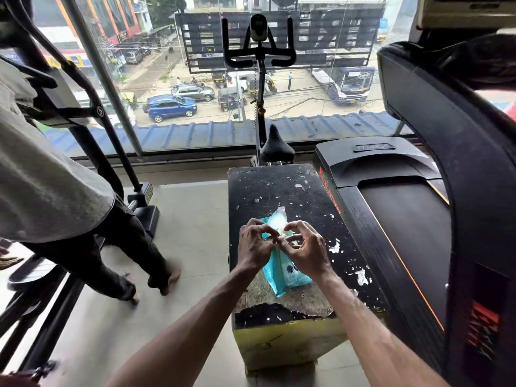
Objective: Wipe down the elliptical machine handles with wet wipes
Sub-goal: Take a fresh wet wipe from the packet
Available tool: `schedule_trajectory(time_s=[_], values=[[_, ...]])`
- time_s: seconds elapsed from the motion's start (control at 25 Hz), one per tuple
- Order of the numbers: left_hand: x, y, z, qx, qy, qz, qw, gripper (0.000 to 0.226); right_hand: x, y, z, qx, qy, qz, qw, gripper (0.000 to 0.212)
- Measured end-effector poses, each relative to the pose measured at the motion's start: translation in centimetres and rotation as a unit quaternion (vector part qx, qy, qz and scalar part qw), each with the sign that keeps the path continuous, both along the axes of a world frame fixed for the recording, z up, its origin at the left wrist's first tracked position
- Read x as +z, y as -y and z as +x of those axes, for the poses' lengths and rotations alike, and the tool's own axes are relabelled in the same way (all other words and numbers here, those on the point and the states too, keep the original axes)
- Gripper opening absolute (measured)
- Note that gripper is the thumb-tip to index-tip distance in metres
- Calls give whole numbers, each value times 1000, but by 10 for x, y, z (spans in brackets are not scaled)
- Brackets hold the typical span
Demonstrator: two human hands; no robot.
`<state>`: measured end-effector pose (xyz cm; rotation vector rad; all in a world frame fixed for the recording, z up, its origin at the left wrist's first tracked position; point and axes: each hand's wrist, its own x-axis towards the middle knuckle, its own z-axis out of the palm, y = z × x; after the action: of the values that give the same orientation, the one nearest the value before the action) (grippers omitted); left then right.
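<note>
A light-blue pack of wet wipes [290, 272] lies on a worn black bench [282, 191] in the lower middle of the view. My left hand [255, 247] and my right hand [308, 251] sit over the pack's middle, fingertips pinching at its opening, where a whitish wipe or flap [279, 219] sticks up on the far side. The elliptical machine [83, 113] stands at the left, its black arms and frame partly hidden behind a person.
A person in a grey shirt and dark trousers [47, 177] stands on the left by the elliptical. A treadmill [405, 219] flanks the bench on the right. An exercise bike [261, 79] stands ahead against the glass window. Tiled floor [190, 247] lies between bench and person.
</note>
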<state>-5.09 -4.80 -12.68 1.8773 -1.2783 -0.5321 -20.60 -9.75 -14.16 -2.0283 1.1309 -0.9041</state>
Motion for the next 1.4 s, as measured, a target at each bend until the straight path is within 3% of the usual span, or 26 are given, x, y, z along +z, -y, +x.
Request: schedule_trajectory(time_s=[0.16,0.36,0.56,0.92,1.08,1.4], values=[[-3,1,6,7,-45,-7,999,2,-6,1,3,-5,-26,-55,998,10],[-4,0,4,-2,-23,15,1000,11,-1,-1,4,-40,-30,-12,999,7],[-7,-5,4,-59,24,52,997,34,1,-2,1,-52,26,32,998,6],[-5,-4,4,-108,115,56,986,45,-1,-6,5,-106,70,2,992,6],[-4,-4,6,-122,117,72,983,34,10,-8,7,-145,111,-13,983,8],[-5,-5,7,-97,114,83,985,33,44,-12,8,-226,249,-5,942,4]])
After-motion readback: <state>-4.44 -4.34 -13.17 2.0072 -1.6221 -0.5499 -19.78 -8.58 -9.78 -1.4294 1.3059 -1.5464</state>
